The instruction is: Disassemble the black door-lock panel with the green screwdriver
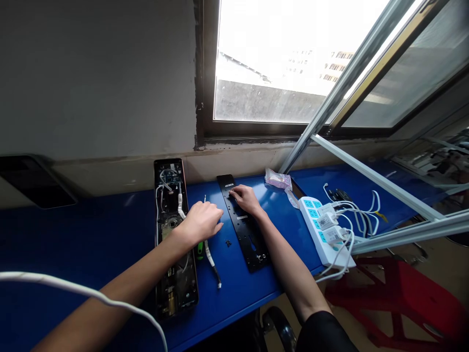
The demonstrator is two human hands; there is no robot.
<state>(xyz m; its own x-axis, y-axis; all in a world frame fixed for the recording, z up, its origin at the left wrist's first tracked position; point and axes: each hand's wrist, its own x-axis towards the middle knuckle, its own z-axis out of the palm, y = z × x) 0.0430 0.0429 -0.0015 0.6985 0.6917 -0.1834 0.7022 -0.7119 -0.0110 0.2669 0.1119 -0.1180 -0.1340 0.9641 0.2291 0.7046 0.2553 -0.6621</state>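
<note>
My left hand [203, 222] is closed, its fingers curled, between an opened long black device [172, 274] and a black metal plate [244, 227]. What it holds, if anything, is hidden. A green screwdriver handle [200, 250] shows just below this hand, and a thin metal shaft [205, 198] appears above it. Over the upper part of the plate, my right hand [246, 198] has thumb and fingertips pinched together at the surface; anything between them is too small to name. Several small dark screws [228, 243] lie on the blue table beside the plate.
A white-wrapped cable [209, 256] with a connector lies between device and plate. To the right are a plastic packet [278, 179] and a white power strip [315, 225] with chargers. Metal frame bars [377, 176] cross the right side. A white cable [91, 293] hangs over my left forearm.
</note>
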